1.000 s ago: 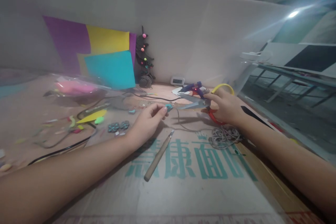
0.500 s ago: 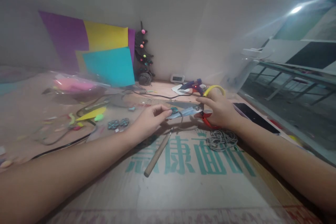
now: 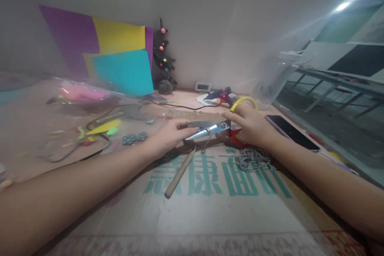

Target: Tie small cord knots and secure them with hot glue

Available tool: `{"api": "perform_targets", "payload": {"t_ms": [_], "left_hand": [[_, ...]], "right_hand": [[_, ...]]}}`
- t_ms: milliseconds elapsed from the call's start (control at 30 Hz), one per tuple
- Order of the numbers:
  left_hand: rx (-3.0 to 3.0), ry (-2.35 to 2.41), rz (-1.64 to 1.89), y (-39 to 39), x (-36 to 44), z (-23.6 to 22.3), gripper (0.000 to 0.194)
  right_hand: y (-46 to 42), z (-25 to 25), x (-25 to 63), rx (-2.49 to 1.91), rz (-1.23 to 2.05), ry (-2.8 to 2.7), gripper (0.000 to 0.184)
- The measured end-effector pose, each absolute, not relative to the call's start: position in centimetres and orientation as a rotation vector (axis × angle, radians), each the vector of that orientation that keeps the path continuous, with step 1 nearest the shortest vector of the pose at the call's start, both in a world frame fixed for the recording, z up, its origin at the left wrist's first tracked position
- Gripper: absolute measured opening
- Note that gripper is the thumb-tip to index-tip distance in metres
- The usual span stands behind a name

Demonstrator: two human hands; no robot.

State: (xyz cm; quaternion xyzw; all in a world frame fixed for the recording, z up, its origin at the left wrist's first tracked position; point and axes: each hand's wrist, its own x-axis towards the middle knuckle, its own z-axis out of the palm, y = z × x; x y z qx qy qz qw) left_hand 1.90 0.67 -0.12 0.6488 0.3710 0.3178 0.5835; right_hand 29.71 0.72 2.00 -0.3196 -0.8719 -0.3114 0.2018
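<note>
Scissors [image 3: 222, 126] now reach farther left than a second ago, a small teal piece [image 3: 201, 129] showing between their blades; the right hand [image 3: 251, 127] grips their handles, the left hand [image 3: 171, 136] pinches the piece; below lie a wooden-handled tool [image 3: 180, 174] and bundled grey cord [image 3: 253, 160]

You can read big green 康 [image 3: 207, 175] and 面 [image 3: 241, 175] on your cardboard [image 3: 192, 216]. Your little white gadget's screen [image 3: 203, 87] is too tiny to read.

Dim, grey | lamp [image 3: 343, 6] glare streaking upper right | left tabletop [image 3: 24, 128] blurred | edges stretched
</note>
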Motion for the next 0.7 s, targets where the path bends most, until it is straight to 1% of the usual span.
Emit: {"api": "perform_targets", "payload": {"t_ms": [233,333,700], "left_hand": [[1.513,0.774,0.761,0.85,2.04,-0.25,0.027],[1.521,0.772,0.757,0.81,2.02,-0.18,0.027],[1.46,0.802,0.749,0.46,2.11,0.2,0.023]], "right_hand": [[0.7,1.71,29.97,-0.951,-0.804,-2.445,0.031],[0.66,1.67,29.91,-0.964,-0.776,-2.43,0.031],[0.64,1.57,29.74,-0.872,-0.851,-2.407,0.032]]}}
